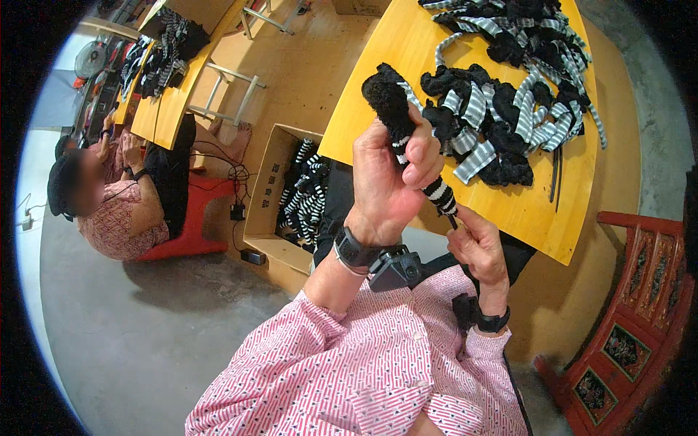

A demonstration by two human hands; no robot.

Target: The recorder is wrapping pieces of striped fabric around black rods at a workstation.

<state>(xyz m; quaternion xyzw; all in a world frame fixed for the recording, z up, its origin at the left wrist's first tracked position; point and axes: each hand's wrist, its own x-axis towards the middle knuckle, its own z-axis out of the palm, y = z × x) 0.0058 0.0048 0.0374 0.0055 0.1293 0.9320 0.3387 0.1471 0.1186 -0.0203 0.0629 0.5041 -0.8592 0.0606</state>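
A knitted piece, fuzzy and black at its upper end [386, 99] with a narrow black-and-white striped tube [440, 198] below, slants across the middle of the view. My left hand [392, 174] is closed around its middle, palm side showing, so part of the piece is hidden by the fingers. At the tube's lower tip, my right hand [478, 245] pinches a thin dark stick that meets the tube's end. How far the stick goes inside cannot be seen. Both hands are raised above my lap, at the near left edge of the yellow table [523, 221].
Grey-and-white striped and black fuzzy pieces [502, 109] are heaped on the table, beside thin dark sticks [556, 176]. A cardboard box [280, 254] holds several striped pieces [304, 200]. A red carved wooden chair [625, 320] stands right. A person [120, 211] sits at left on a red stool [203, 211].
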